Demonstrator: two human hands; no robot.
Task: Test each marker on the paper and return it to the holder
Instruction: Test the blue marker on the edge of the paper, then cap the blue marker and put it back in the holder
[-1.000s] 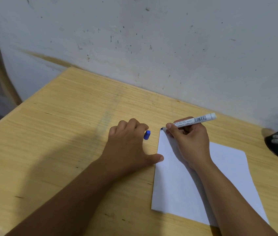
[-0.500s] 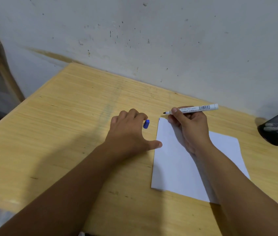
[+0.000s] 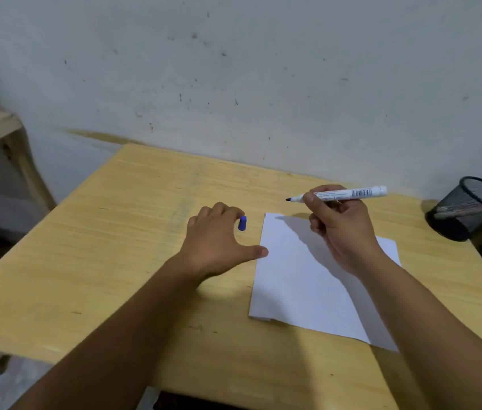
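Note:
A white sheet of paper [image 3: 302, 279] lies on the wooden table [image 3: 109, 250], with a tiny dark mark at its far left corner. My right hand [image 3: 340, 232] holds an uncapped white marker [image 3: 349, 193] above the paper's far edge, its dark tip pointing left and lifted off the sheet. My left hand [image 3: 216, 241] rests on the table beside the paper, fingers curled on a blue cap [image 3: 242, 223], thumb touching the paper's left edge. A black mesh holder [image 3: 467, 208] stands at the far right with markers inside.
A stained white wall runs right behind the table. A wooden frame [image 3: 12, 149] stands to the left, beyond the table's left edge. The holder sits close to the table's right edge.
My right hand has lifted the marker off the paper's far corner and moved it up and to the right. The left hand has stayed put, and the view has pulled back.

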